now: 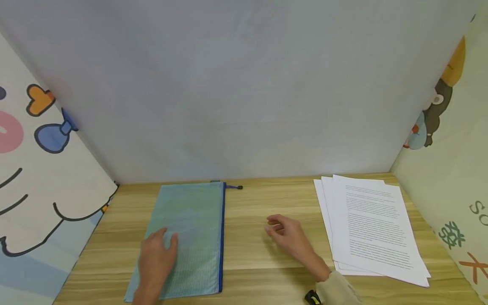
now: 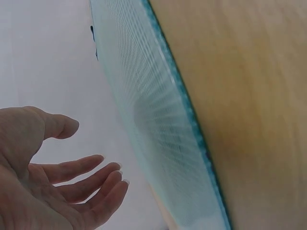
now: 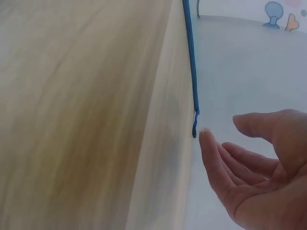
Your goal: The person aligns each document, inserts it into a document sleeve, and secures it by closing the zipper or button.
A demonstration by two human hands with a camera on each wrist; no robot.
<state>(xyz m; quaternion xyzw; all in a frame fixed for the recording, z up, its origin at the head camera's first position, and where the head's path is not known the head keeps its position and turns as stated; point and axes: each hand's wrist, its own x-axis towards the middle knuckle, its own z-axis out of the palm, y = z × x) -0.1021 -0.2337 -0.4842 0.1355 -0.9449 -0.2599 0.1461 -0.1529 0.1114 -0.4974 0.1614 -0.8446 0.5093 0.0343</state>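
A translucent teal zip file pouch (image 1: 194, 220) lies flat on the left half of the table, a dark blue zipper (image 1: 222, 237) along its right edge. Its zip pull (image 1: 239, 187) points right at the far corner. My left hand (image 1: 156, 258) hovers over the pouch's left part; in the left wrist view the fingers (image 2: 79, 186) are relaxed, apart from the pouch and holding nothing. Between pouch and papers, my right hand (image 1: 291, 237) is raised over the table, its fingers loosely bent around nothing. A stack of printed paper sheets (image 1: 375, 228) sits on the right, slightly fanned.
The wood-grain table (image 1: 251, 271) meets a pale grey wall (image 1: 244, 106) at the back. Panels with cartoon drawings stand at the left (image 1: 34, 186) and right (image 1: 446, 178). A dark band (image 1: 312, 297) shows by the right sleeve (image 1: 337, 290).
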